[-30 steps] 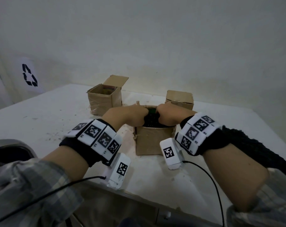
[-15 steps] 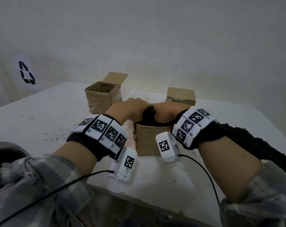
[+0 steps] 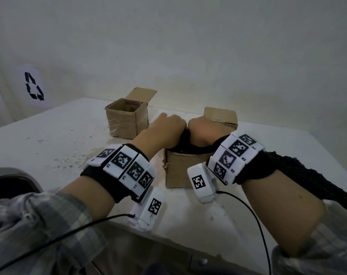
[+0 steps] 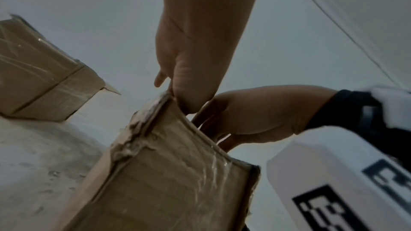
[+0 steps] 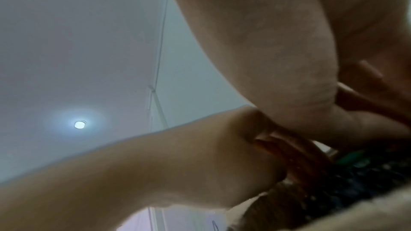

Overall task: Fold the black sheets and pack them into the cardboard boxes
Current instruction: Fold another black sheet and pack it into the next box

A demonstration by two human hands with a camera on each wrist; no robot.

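Surface: I see a dusty white table [image 3: 49, 147] against a bare wall.
Sheet: black sheet [image 3: 185, 136] bulges from the centre-frame cardboard box [image 3: 178, 171].
Left hand [image 3: 164, 130]: fingers curled, pressing it down.
Right hand [image 3: 202, 132]: curled likewise, knuckles touching.
Risk: I judge the torn corner could split, or the sheet spring out.

sheet [image 3: 185, 147] in near box [image 3: 178, 171], hands [image 3: 168, 132] above

a white table [image 3: 49, 139] flecked with dark specks meets a pale wall bearing a recycling sign [image 3: 34, 86] (left side), and a ceiling light [image 5: 79, 124] glows overhead.
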